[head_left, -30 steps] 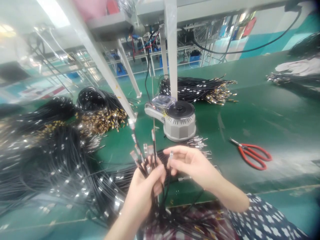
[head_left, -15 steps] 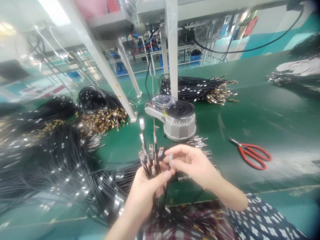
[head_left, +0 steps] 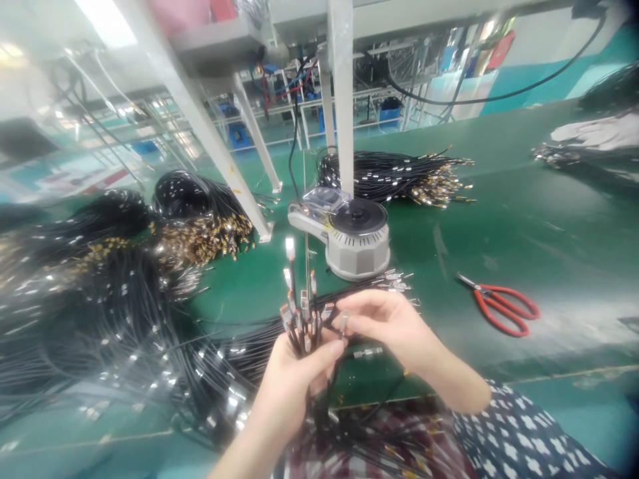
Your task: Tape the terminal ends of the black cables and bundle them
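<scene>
On the viewer's side of the round grey machine (head_left: 357, 253), the left hand (head_left: 294, 372) is closed around a bunch of black cables (head_left: 302, 324), silvery ends fanned upward. Just right of these, the nearer right hand (head_left: 384, 322) pinches one connector (head_left: 344, 320), its long axis near upright, nothing visibly blocking between. Right of the machine, red-handled pliers (head_left: 503, 306) lie on the green counter (head_left: 432, 286); cable heaps (head_left: 124, 286) spread left.

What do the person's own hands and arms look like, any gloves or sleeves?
Both the left hand and right hand are ungloved, and the visible forearms are bare, with no watch or bracelet showing. What looks like the right sleeve is dark with white shapes; no left sleeve is in view.
</scene>
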{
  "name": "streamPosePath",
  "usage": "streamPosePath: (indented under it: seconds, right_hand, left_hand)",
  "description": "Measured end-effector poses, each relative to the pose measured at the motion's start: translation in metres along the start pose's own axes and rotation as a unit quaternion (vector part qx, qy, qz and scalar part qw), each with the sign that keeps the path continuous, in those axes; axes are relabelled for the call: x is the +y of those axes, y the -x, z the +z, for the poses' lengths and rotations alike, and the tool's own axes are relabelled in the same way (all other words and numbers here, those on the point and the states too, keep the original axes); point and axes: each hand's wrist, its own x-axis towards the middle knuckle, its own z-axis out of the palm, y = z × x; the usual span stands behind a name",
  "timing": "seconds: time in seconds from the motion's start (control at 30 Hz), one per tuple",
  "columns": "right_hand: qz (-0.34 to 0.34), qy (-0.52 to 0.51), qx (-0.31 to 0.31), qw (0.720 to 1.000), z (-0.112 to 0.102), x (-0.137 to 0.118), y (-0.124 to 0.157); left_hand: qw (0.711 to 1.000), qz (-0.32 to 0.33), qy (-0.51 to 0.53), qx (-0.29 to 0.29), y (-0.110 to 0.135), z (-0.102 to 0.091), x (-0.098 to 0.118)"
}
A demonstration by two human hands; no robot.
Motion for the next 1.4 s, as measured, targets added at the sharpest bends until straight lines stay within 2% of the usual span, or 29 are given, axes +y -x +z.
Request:
streamPosePath:
  seconds: [0.13,0.3,0.43,0.5,0.53,0.57,0.6,0.63,0.67,0.73,0.77,0.87,0.93,0.97,1.03,1.07,1.1,1.13,1.17,1.23,1.4]
  right_hand:
    - [-0.040,0.081,0.035,0.995,0.003,0.001,0.002]
    - [-0.062,0.101,0.051,0.992,0.004,0.003,0.000]
    - [-0.042,0.125,0.096,0.987,-0.008,-0.002,-0.007]
    - [-0.081,0.205,0.122,0.968,-0.020,-0.013,-0.017]
    - [-0.122,0.273,0.132,0.945,-0.026,-0.021,-0.024]
    - [-0.182,0.360,0.146,0.903,-0.032,-0.029,-0.032]
    - [-0.246,0.453,0.162,0.841,-0.039,-0.039,-0.042]
    - [-0.281,0.553,0.176,0.765,-0.045,-0.048,-0.053]
    - [-0.280,0.644,0.183,0.688,-0.050,-0.057,-0.063]
    - [-0.274,0.690,0.176,0.646,-0.058,-0.070,-0.084]
    - [-0.269,0.705,0.168,0.634,-0.061,-0.074,-0.092]
    - [-0.262,0.724,0.136,0.624,-0.064,-0.079,-0.104]
    - [-0.261,0.732,0.126,0.617,-0.061,-0.080,-0.099]
    - [-0.265,0.727,0.128,0.621,-0.057,-0.079,-0.093]
    - [-0.261,0.690,0.123,0.664,-0.046,-0.075,-0.074]
    - [-0.249,0.618,0.110,0.738,-0.039,-0.071,-0.062]
    - [-0.201,0.535,0.080,0.817,-0.032,-0.067,-0.049]
    - [-0.134,0.460,0.040,0.877,-0.026,-0.062,-0.037]
    - [-0.085,0.397,0.015,0.914,-0.020,-0.056,-0.026]
    - [-0.023,0.320,-0.008,0.947,-0.010,-0.046,-0.009]
    - [0.007,0.261,-0.025,0.965,0.001,-0.031,0.000]
  left_hand:
    - [1.000,-0.009,-0.004,0.010,-0.001,0.002,-0.002]
    - [0.998,-0.002,0.030,0.054,0.001,0.003,-0.004]
    - [0.997,0.000,0.054,0.059,0.001,0.003,-0.001]
    - [0.996,-0.001,0.059,0.064,0.001,0.003,0.000]
    - [0.996,0.000,0.059,0.068,0.001,0.002,0.000]
    - [0.996,0.002,0.057,0.070,0.001,0.002,0.000]
    - [0.996,0.004,0.052,0.070,0.001,0.002,0.000]
    - [0.997,0.008,0.047,0.066,0.000,0.001,-0.001]
    - [0.997,0.010,0.042,0.062,0.000,0.001,-0.002]
    - [0.998,0.014,0.038,0.053,-0.002,-0.001,-0.005]
    - [0.998,0.016,0.039,0.049,-0.003,-0.003,-0.006]
    - [0.998,0.021,0.042,0.041,-0.005,-0.004,-0.009]
    - [0.998,0.022,0.048,0.046,-0.005,-0.003,-0.009]
    - [0.997,0.020,0.052,0.052,-0.004,-0.002,-0.008]
    - [0.996,0.011,0.061,0.060,-0.003,0.000,-0.007]
    - [0.996,0.006,0.062,0.060,-0.003,0.001,-0.007]
    - [0.997,0.000,0.059,0.055,-0.003,0.001,-0.007]
    - [0.998,-0.006,0.052,0.046,-0.003,0.001,-0.007]
    - [0.998,-0.012,0.043,0.036,-0.004,0.001,-0.008]
    - [0.999,-0.019,0.025,0.017,-0.006,0.000,-0.008]
    - [0.999,-0.031,0.003,-0.014,-0.007,0.001,-0.007]
